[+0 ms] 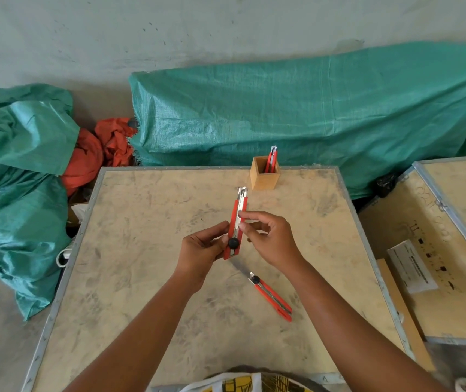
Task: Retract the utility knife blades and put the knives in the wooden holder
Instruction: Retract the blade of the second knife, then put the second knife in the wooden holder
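Three red utility knives are in play: one stands in the wooden holder [264, 176] at twelve o'clock on the table [141, 278], one lies flat on the table [273, 299] toward five o'clock from the hands with a length of blade out at its upper end, and the held knife [237, 226] sits near the middle, tip toward twelve. The likely trouble is the held knife's slider knob riding near the handle's rear; if the blade is not locked there, it could creep out when the knife is dropped tip-first into the holder. The left hand [202, 254] is closed round the lower handle, thumb beside the black knob. The right hand [268, 239] pinches the upper handle narrowly between thumb and forefinger, other fingers loosely curled.
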Available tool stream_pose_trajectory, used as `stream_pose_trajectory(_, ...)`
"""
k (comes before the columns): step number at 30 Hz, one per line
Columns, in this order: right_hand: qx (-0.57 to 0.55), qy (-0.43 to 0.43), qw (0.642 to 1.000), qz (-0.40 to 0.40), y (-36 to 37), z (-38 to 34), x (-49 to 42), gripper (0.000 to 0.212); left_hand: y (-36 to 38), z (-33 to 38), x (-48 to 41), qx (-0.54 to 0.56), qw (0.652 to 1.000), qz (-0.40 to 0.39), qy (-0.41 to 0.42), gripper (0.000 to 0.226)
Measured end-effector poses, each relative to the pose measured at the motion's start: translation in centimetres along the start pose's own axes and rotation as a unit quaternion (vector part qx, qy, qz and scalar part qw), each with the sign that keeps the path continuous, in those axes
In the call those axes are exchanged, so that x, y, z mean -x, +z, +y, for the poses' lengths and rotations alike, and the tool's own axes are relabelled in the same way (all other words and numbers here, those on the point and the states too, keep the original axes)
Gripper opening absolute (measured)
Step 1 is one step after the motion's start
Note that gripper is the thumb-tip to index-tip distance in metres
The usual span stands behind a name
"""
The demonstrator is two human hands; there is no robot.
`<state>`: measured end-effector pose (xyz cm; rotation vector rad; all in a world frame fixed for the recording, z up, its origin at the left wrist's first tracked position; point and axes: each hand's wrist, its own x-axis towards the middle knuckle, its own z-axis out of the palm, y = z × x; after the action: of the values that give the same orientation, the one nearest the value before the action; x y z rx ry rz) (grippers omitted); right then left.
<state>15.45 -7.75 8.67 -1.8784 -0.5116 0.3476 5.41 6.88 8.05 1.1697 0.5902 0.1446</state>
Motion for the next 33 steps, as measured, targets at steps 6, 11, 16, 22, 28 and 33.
stream_pose_trajectory(6, -0.008, 0.022, 0.999, 0.044, -3.4, 0.0, -4.7, 0.028, 3.6, 2.2, -4.7, -0.103, 0.995, -0.016, 0.005, 0.031)
stream_pose_trajectory(11, -0.015, 0.012, 0.995, 0.100, -7.6, 0.5, -10.7, 0.027, 8.2, 5.5, -10.7, -0.130, 0.990, -0.052, 0.030, 0.029)
stream_pose_trajectory(16, 0.002, -0.017, 0.991, 0.136, -10.3, 2.2, -16.7, 0.026, 11.3, 6.9, -17.2, -0.140, 0.987, -0.077, 0.014, 0.030)
stream_pose_trajectory(22, 0.046, -0.044, 0.979, 0.194, -9.8, 5.7, -22.4, 0.022, 12.1, 6.1, -24.2, -0.327, 0.944, -0.011, 0.035, 0.053)
stream_pose_trajectory(28, 0.088, -0.080, 0.965, 0.234, -8.4, 9.3, -25.0, 0.020, 13.3, 3.8, -28.4, -0.440, 0.897, -0.040, 0.000, 0.071)
stream_pose_trajectory(33, 0.131, -0.075, 0.967, 0.205, -7.0, 12.5, -25.5, 0.021, 13.6, 2.0, -29.6, -0.422, 0.907, -0.005, 0.000, 0.050)
